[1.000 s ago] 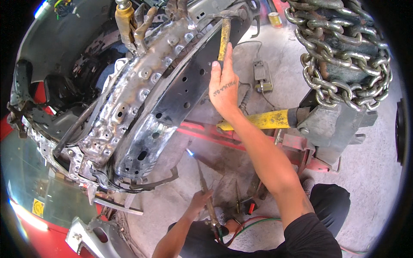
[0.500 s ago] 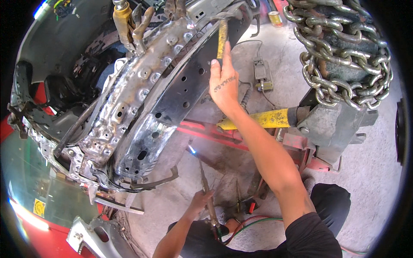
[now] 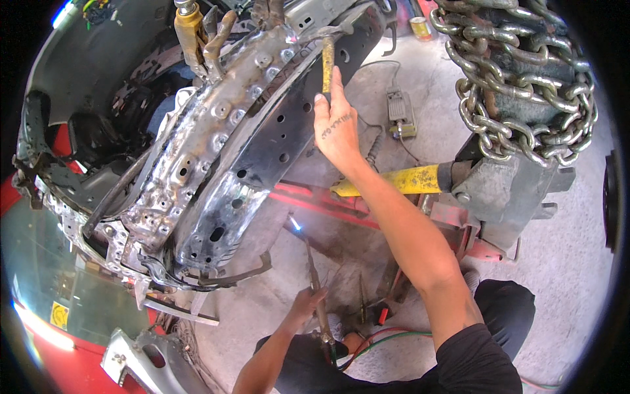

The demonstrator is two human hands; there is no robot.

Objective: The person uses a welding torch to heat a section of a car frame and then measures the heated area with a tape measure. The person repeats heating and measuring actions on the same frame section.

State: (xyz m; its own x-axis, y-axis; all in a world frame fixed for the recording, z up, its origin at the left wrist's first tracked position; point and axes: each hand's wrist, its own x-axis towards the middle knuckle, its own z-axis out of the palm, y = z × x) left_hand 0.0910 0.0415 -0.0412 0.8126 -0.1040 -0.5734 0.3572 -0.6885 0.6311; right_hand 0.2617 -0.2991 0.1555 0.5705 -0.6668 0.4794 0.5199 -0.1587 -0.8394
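Note:
My right hand [image 3: 336,128] is wrapped round the worn yellow handle of a hammer [image 3: 327,64]. Its metal head lies over the upper edge of a long black perforated car frame rail [image 3: 261,163]; whether it touches is hard to tell. Low in the middle, my left hand [image 3: 306,307] grips a gas torch [image 3: 311,264], which points upward with a small blue-white flame [image 3: 296,225] burning at its tip. That flame is apart from the rail, below its lower right side. Beside the rail runs a bare, spot-welded metal panel [image 3: 216,128] of the car body.
A yellow clamp [image 3: 188,36] grips the panel's top. At right stands a post wrapped in heavy chain [image 3: 518,98], above a yellow ram [image 3: 400,184] and a red beam [image 3: 321,202]. Red and green hoses [image 3: 387,336] trail by my legs. A loose grey panel [image 3: 147,361] lies lower left.
My right hand has shifted slightly left with the hammer, and the hammer's head has moved left along the rail's edge. The left hand and torch have hardly moved.

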